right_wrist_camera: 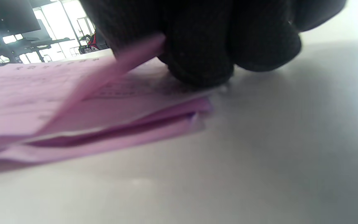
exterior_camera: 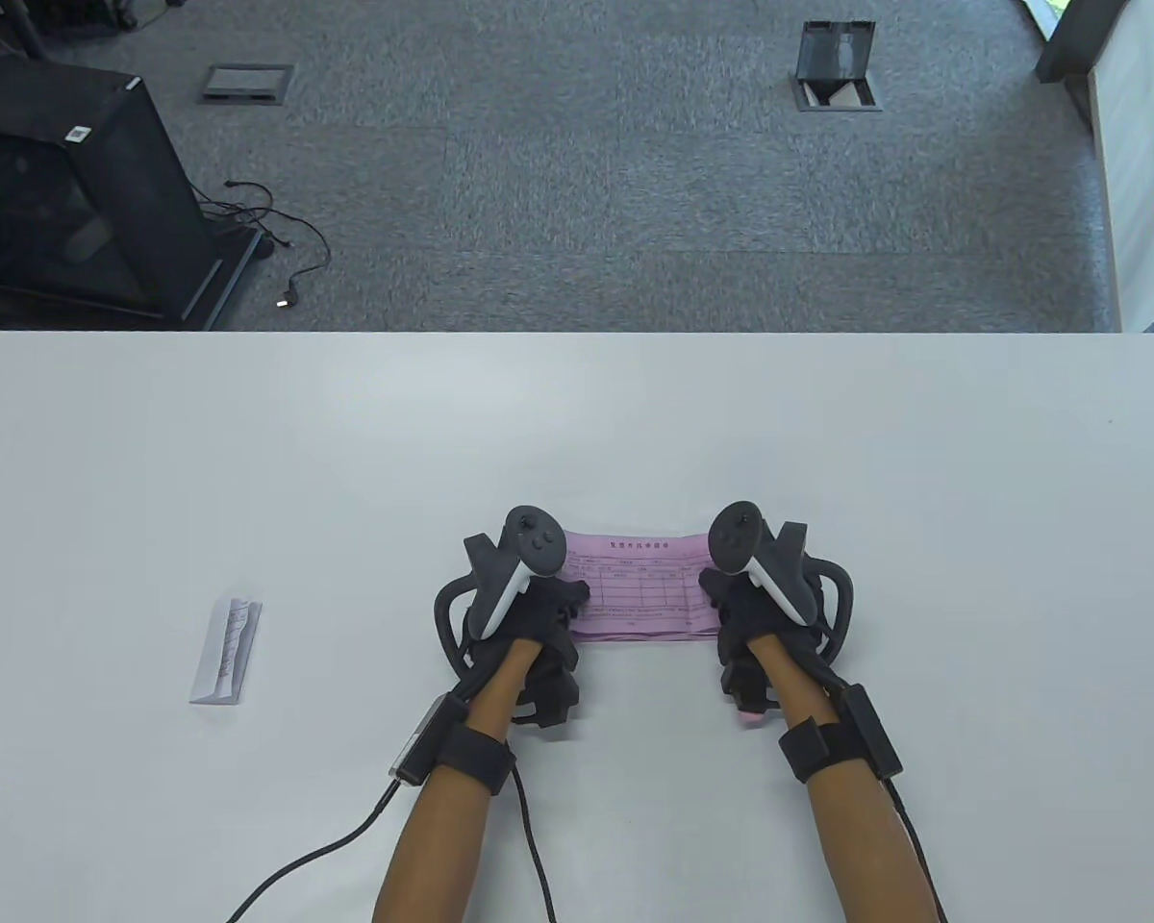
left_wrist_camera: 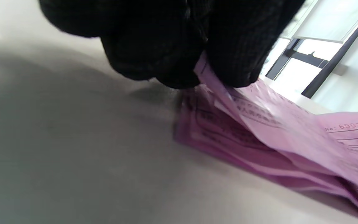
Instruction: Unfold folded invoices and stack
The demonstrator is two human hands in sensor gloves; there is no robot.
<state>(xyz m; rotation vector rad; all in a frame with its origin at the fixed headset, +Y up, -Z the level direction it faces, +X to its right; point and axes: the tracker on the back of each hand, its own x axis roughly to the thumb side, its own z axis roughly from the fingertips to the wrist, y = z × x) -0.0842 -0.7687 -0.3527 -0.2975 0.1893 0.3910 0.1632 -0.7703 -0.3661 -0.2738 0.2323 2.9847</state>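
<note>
A pink invoice [exterior_camera: 635, 586] lies spread open on top of a thin stack of pink sheets near the table's front middle. My left hand [exterior_camera: 548, 615] pinches its left edge between gloved fingertips [left_wrist_camera: 235, 62], lifting that edge of the top sheet [left_wrist_camera: 259, 115] a little above the stack [left_wrist_camera: 228, 146]. My right hand [exterior_camera: 740, 606] pinches the right edge [right_wrist_camera: 135, 53] of the top sheet, with fingers [right_wrist_camera: 197, 62] resting on the stack [right_wrist_camera: 120, 127]. A folded white invoice [exterior_camera: 226, 651] lies to the left, away from both hands.
The white table [exterior_camera: 827, 433] runs to a far edge with grey carpet beyond. A black stand [exterior_camera: 77, 192] and cables sit on the floor at the back left. Glove cables trail off the table's front edge.
</note>
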